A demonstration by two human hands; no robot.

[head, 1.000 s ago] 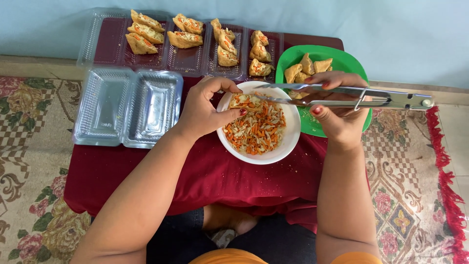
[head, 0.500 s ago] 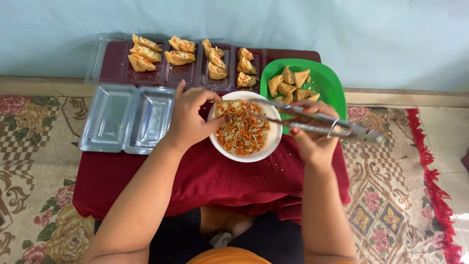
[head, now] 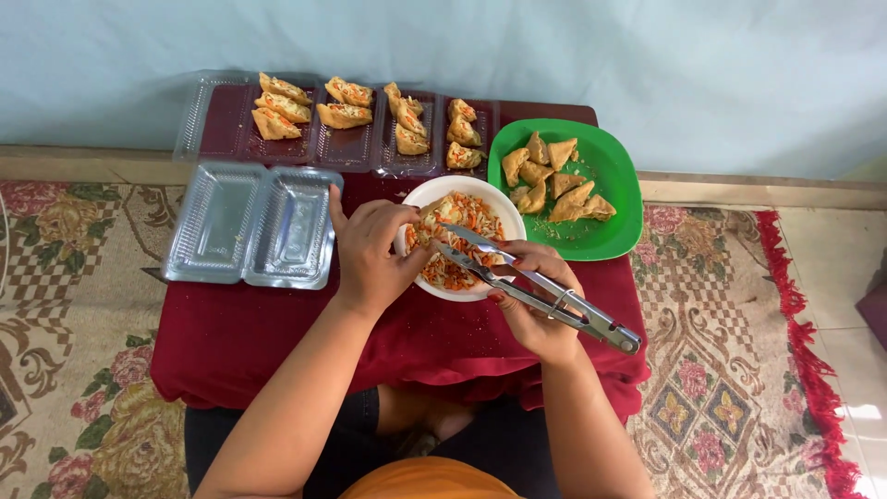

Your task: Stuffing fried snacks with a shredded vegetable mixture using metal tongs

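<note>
A white bowl [head: 504, 218] of shredded orange and white filling sits in the middle of a low table under a dark red cloth [head: 277, 323]. My left hand [head: 371, 251] reaches over the bowl's left rim and holds a fried triangular pastry [head: 440, 209] above the filling. My right hand [head: 534, 310] grips metal tongs [head: 531, 288], whose tips point into the bowl beside the pastry. A green plate [head: 610, 176] with several fried pastries lies right of the bowl.
At the back, clear plastic trays [head: 342, 148] hold several filled pastries. An open, empty clear plastic box [head: 249, 226] lies at the left. A patterned rug [head: 65, 305] covers the floor around the table. A pale wall stands behind.
The tongs swung from level across the bowl to pointing down into the filling. My left hand moved further over the bowl with the pastry. The view shifted left.
</note>
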